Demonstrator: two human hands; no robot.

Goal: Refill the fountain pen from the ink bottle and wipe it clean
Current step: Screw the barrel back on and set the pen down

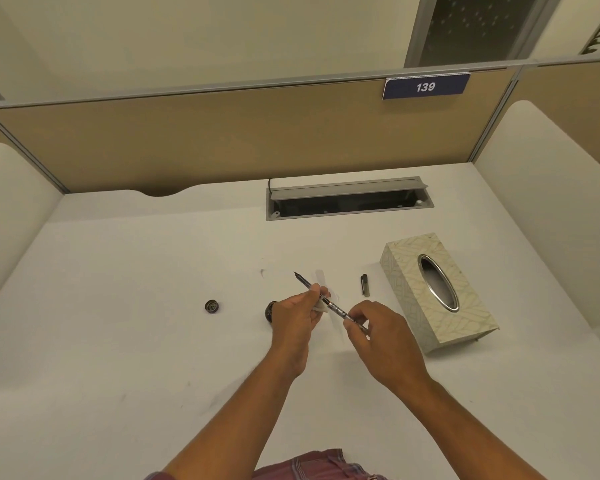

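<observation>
The fountain pen (329,301) is held in the air above the white desk (125,306), slanted, with its nib pointing up and to the left, away from the person, and its rear end toward the right hand (378,336). The right hand pinches the pen's rear end between thumb and fingertips. The left hand (297,315) is closed around the middle of the barrel, with a piece of white tissue (323,303) pressed between its fingers and the pen; part of the tissue shows beyond the fingers on the far side. The bare nib section sticks out past the left hand. Just behind the left hand, partly hidden by it, a dark round ink bottle (270,311) stands on the desk. Further left, well apart from the bottle, lies the bottle cap (211,306), its opening facing up. To the right of the hands the pen cap (364,285), with its clip, lies flat on the desk, near a patterned tissue box (430,306) with an oval metal-rimmed opening on top. At the back of the desk a cable tray (349,200) is set into the surface with its lid raised. A beige partition (222,133) behind it carries a blue plate (425,86) reading 139.
</observation>
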